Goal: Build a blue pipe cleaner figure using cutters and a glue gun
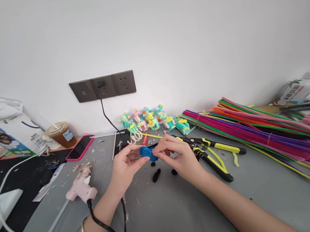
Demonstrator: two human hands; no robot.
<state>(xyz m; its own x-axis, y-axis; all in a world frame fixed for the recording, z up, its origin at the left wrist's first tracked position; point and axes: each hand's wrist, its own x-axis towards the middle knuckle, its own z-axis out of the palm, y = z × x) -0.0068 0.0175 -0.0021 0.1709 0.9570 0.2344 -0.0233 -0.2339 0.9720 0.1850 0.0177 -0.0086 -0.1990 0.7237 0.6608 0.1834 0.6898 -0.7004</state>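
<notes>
Just above the grey mat (162,226), a small bundle of bent blue pipe cleaner (147,153) is held between both hands. My left hand (128,161) pinches its left side between thumb and fingers. On its right end the fingertips of my right hand (176,152) are closed, partly hiding it. Below the hands lie a short black fuzzy piece (156,175) and smaller black bits. Pliers with yellow-and-black handles (214,157) rest right of my right hand. A pink glue gun (81,190) lies left of my left forearm, its black cord running past the wrist.
Long colourful pipe cleaners (254,134) spread across the right side. Several small pastel pipe-cleaner figures (150,120) stand by the wall. At the left are a pink-cased phone (80,147), a drink cup (61,135) and a paper bag (10,127). A bottle (298,88) lies back right.
</notes>
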